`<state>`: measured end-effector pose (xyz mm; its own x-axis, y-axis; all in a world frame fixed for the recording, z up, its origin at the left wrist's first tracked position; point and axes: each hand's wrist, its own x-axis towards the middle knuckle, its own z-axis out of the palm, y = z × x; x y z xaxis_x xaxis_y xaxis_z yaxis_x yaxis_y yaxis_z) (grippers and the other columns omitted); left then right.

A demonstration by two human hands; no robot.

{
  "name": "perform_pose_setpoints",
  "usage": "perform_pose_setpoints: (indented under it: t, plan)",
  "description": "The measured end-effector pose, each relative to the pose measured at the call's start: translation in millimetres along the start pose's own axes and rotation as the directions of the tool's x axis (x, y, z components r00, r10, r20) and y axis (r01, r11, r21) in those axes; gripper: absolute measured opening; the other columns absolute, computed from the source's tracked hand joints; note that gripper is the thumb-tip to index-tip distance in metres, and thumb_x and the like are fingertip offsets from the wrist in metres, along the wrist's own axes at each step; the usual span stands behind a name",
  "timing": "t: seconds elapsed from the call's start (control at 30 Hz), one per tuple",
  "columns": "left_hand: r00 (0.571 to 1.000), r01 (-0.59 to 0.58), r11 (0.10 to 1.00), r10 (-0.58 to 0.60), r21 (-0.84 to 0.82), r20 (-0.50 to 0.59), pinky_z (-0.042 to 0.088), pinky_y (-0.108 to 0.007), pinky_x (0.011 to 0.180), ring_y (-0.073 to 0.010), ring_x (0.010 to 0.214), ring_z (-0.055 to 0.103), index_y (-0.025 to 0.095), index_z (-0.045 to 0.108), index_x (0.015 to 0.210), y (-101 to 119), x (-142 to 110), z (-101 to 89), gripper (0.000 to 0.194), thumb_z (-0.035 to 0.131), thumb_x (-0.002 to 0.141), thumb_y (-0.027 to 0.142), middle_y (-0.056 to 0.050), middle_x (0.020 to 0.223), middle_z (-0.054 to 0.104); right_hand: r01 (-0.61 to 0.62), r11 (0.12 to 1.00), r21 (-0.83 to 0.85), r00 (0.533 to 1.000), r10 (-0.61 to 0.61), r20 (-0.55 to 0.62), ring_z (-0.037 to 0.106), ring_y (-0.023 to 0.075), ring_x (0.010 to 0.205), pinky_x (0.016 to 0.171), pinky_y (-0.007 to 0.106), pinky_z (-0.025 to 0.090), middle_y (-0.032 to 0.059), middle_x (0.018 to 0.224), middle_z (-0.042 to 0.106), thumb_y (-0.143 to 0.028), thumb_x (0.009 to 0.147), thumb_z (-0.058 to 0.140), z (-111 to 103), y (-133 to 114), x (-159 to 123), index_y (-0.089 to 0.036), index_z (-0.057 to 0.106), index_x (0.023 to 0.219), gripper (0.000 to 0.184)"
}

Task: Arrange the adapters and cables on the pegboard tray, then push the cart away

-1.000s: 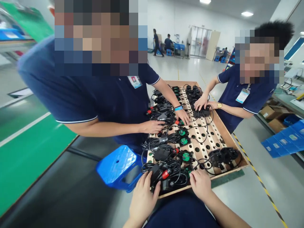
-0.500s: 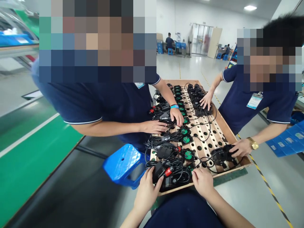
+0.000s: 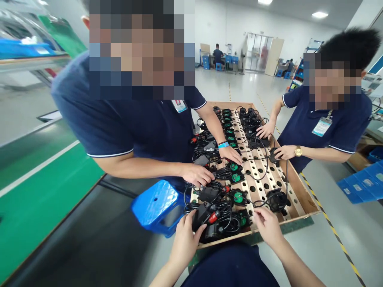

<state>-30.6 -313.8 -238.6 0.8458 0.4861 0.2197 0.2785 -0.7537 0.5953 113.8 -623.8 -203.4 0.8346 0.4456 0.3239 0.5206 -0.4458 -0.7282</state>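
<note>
A wooden tray [image 3: 302, 195] with a perforated board holds several black devices with green round faces and tangled black cables. My left hand [image 3: 185, 241] grips a black adapter block [image 3: 201, 213] with a red plug at the tray's near left corner. My right hand [image 3: 267, 227] hovers over the near edge, fingers pinching toward a cable next to a black round device [image 3: 277, 199]; whether it grips the cable I cannot tell.
A person in a dark blue shirt leans in from the left, both hands [image 3: 197, 173] on the cables. Another person at the right holds a black device [image 3: 273, 154]. A blue stool [image 3: 154, 205] stands left of the tray. Yellow-black floor tape [image 3: 335, 235] runs at right.
My right hand moved right along the near edge toward the black round device. The person on the right lifted one black device away from the near right corner up to mid-tray.
</note>
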Motion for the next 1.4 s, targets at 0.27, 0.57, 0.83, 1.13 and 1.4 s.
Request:
perform_pose_setpoints:
  t: [0.27,0.57,0.83,1.13,1.4]
  plan:
    - [0.981,-0.109,0.988,0.125,0.109,-0.152,0.050,-0.048,0.100,-0.0259,0.119,0.052,0.017,0.047,0.135,21,-5,-9.4,0.053,0.053,0.097,0.054,-0.011,0.127,0.054,-0.130,0.954,-0.269,0.961,0.054,-0.271,0.063,0.0154,0.090,0.087,0.033,0.053,0.0041,0.103,0.066,-0.040,0.097,0.057,-83,40,17,-0.019,0.068,0.109,0.027]
    - [0.994,-0.058,0.991,0.069,0.124,-0.082,0.049,-0.048,0.104,-0.0274,0.121,0.052,0.013,0.049,0.134,27,-2,-13.2,0.060,0.050,0.097,0.060,-0.013,0.128,0.053,-0.137,0.764,-0.630,0.848,0.419,0.324,0.045,0.0345,0.134,0.106,0.046,0.041,0.0139,0.155,0.036,-0.033,0.076,0.073,-108,64,79,-0.018,0.048,0.147,0.077]
    - [0.993,-0.049,0.984,0.067,0.169,-0.102,0.050,-0.045,0.102,-0.0255,0.120,0.054,0.014,0.048,0.134,32,0,-14.7,0.059,0.050,0.097,0.060,-0.011,0.125,0.056,-0.039,0.806,-0.590,0.870,0.318,0.377,0.055,0.0245,0.112,0.096,0.036,0.043,0.0088,0.130,0.054,-0.027,0.080,0.065,-121,41,99,-0.015,0.057,0.118,0.041]
    - [0.979,-0.079,0.957,0.127,0.278,-0.159,0.054,-0.041,0.096,-0.0233,0.116,0.058,0.016,0.047,0.134,36,3,-16.3,0.058,0.051,0.097,0.060,-0.009,0.124,0.058,-0.054,0.768,-0.638,0.979,0.168,0.119,0.053,0.0291,0.116,0.095,0.039,0.046,0.0136,0.125,0.054,-0.038,0.081,0.066,-119,48,208,-0.012,0.056,0.120,0.047]
    - [0.981,-0.050,0.936,0.111,0.350,-0.157,0.056,-0.040,0.095,-0.0237,0.116,0.060,0.015,0.047,0.136,34,1,-21.0,0.059,0.051,0.097,0.059,-0.010,0.127,0.058,-0.005,0.846,-0.534,0.998,0.035,0.047,0.058,0.0259,0.103,0.093,0.037,0.047,0.0131,0.117,0.059,-0.047,0.074,0.067,-123,72,256,-0.013,0.060,0.110,0.050]
